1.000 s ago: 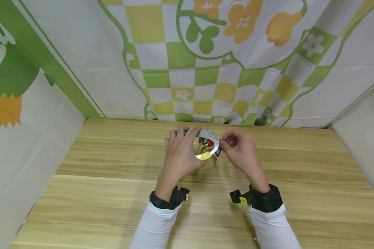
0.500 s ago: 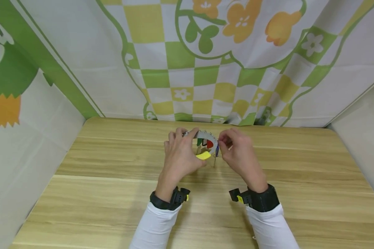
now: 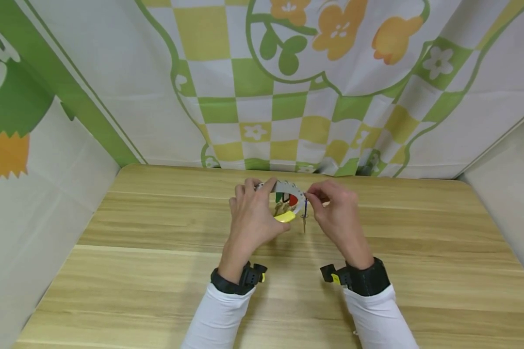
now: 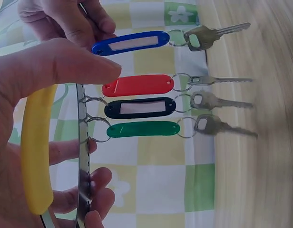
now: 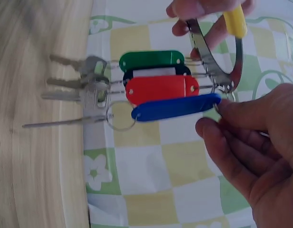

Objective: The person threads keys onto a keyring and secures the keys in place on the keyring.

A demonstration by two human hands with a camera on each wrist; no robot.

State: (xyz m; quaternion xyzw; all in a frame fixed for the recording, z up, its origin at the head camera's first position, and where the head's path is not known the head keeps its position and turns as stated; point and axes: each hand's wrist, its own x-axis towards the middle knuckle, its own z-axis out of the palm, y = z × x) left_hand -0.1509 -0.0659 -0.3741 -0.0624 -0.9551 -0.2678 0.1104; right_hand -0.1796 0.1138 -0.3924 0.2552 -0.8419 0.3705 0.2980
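My left hand (image 3: 254, 213) grips a curved metal key holder (image 3: 294, 189) with a yellow handle (image 4: 38, 152), its row of small holes facing away. Red (image 4: 138, 85), black (image 4: 137, 108) and green key tags (image 4: 144, 128) hang from it, each with a key on a ring. At the holder's right end, my right hand (image 3: 338, 208) pinches the upper end of a blue key tag (image 5: 175, 108), by its small ring. A key (image 4: 208, 37) dangles from that tag's other ring (image 5: 121, 116). Fingertips hide whether the upper ring passes through the holder.
Below the hands lies a wooden table (image 3: 157, 291). A green, yellow and white checked curtain (image 3: 253, 97) hangs along its back edge. Each wrist wears a black band with a camera (image 3: 367, 276). One small pale bit (image 3: 355, 333) lies by the right sleeve.
The blue tag has turned from facing the head camera to edge-on, its key hanging down. My right hand has shifted slightly left, nearer the holder. The left hand keeps its grip, almost unmoved.
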